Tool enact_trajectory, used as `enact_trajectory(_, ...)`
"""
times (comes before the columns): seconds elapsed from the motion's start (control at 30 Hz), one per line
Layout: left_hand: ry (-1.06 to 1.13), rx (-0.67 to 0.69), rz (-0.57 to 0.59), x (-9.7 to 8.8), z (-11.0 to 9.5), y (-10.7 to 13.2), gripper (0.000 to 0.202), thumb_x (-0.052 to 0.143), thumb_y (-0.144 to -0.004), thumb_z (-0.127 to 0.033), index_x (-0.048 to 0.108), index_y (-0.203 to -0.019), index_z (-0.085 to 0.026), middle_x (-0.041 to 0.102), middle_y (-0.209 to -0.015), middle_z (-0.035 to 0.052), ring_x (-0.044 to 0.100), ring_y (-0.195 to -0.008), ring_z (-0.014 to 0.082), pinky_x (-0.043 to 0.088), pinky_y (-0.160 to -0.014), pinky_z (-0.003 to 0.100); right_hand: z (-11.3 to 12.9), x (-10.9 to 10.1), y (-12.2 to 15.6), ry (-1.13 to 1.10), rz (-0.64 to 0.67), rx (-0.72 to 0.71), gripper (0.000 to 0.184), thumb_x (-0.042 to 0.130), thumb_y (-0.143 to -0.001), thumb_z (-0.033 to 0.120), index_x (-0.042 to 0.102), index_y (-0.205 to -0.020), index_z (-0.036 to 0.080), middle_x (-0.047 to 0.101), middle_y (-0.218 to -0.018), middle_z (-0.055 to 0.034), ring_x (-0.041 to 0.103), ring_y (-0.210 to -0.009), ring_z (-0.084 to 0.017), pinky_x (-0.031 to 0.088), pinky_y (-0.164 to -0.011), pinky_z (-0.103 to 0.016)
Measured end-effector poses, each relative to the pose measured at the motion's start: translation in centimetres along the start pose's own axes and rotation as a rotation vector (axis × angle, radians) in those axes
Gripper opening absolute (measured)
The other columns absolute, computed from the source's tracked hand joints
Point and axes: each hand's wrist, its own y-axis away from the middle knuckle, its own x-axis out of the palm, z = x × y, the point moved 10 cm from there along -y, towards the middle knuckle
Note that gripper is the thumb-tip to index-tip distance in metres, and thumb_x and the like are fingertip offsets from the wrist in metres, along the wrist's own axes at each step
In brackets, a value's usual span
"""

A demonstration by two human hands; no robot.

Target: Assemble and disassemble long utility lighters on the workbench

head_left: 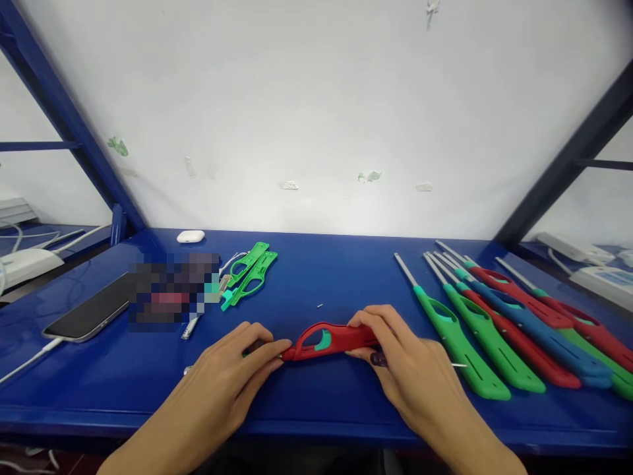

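A red long-reach lighter (341, 338) with a teal trigger (324, 340) lies sideways between my hands, low over the blue table. My left hand (247, 363) pinches its front end, and the fingers hide that part. At the rear end of the red handle, my right hand (395, 349) is closed with thumb and fingers. A thin tool with a dark handle (378, 359) is also tucked in the right hand; its slim metal shaft (459, 365) sticks out on the right. Just behind the lighter, a tiny metal piece (320, 305) rests on the table.
Several finished-looking lighters in green, red and blue (519, 310) lie fanned at right. Green shell halves (252, 277) and loose parts lie left of centre. A phone (91, 309) with a cable, a blurred-out patch and a white case (190, 236) are further left. Behind stands a white wall (316, 119).
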Motion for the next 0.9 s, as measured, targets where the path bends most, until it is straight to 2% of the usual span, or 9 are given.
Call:
enact_trajectory(0.2,-0.021,0.039,0.002,0.2,-0.4,0.3,0.032,0.04,-0.113,-0.028,0.065,-0.131,-0.033,0.065,-0.124,0.0031,0.067,-0.112,0.0207,0.057,-0.097,0.032,0.3,0.1,-0.1,0.045,-0.026,-0.033,0.032,0.043,-0.097,0.006,0.052,-0.123,0.023,0.066,-0.119,-0.0061,0.062,-0.048,-0.01,0.037,-0.039,-0.025)
enact_trajectory(0.37,-0.007,0.07,-0.041,0.1,-2.0,-0.3,0.035,0.043,-0.112,-0.027,0.055,-0.144,-0.032,0.063,-0.133,0.0039,0.064,-0.12,0.0215,0.057,-0.098,0.03,1.0,0.0,0.1,0.076,-0.052,-0.098,0.027,0.034,-0.104,0.007,0.055,-0.112,0.023,0.068,-0.105,-0.0031,0.059,-0.045,-0.012,0.032,-0.04,-0.029)
enact_trajectory(0.5,0.064,0.102,-0.018,0.6,-3.4,-1.5,0.034,0.039,-0.112,-0.022,0.058,-0.138,-0.035,0.063,-0.122,0.0027,0.068,-0.105,0.019,0.058,-0.091,0.032,1.4,0.1,0.4,0.067,-0.047,-0.146,0.025,0.035,-0.108,0.013,0.055,-0.115,0.027,0.071,-0.105,-0.0002,0.063,-0.05,-0.016,0.036,-0.044,-0.033)
enact_trajectory(0.6,0.076,0.128,-0.028,0.6,-3.6,-1.7,0.028,0.046,-0.111,-0.024,0.064,-0.13,-0.033,0.063,-0.123,0.0032,0.068,-0.103,0.0201,0.057,-0.09,0.034,1.2,0.0,0.4,0.039,-0.046,-0.135,0.016,0.041,-0.11,0.022,0.056,-0.115,0.027,0.071,-0.107,0.0004,0.06,-0.05,-0.016,0.036,-0.045,-0.033)
enact_trajectory(0.73,0.11,0.149,-0.085,0.1,-3.3,-1.5,0.023,0.044,-0.112,-0.021,0.065,-0.117,-0.028,0.065,-0.12,0.002,0.069,-0.099,0.0172,0.055,-0.09,0.029,1.1,0.0,0.5,-0.026,-0.043,-0.125,0.011,0.048,-0.109,0.027,0.059,-0.11,0.029,0.07,-0.104,0.0028,0.057,-0.051,-0.014,0.036,-0.047,-0.032)
enact_trajectory(0.9,0.158,0.077,-0.194,-0.8,-2.3,-1.7,0.017,0.045,-0.112,-0.022,0.061,-0.113,-0.027,0.071,-0.109,-0.0016,0.071,-0.09,0.0137,0.053,-0.082,0.023,1.2,-0.1,0.8,-0.119,-0.04,-0.15,0.012,0.055,-0.107,0.022,0.062,-0.11,0.031,0.071,-0.106,0.0049,0.061,-0.06,-0.013,0.04,-0.053,-0.029)
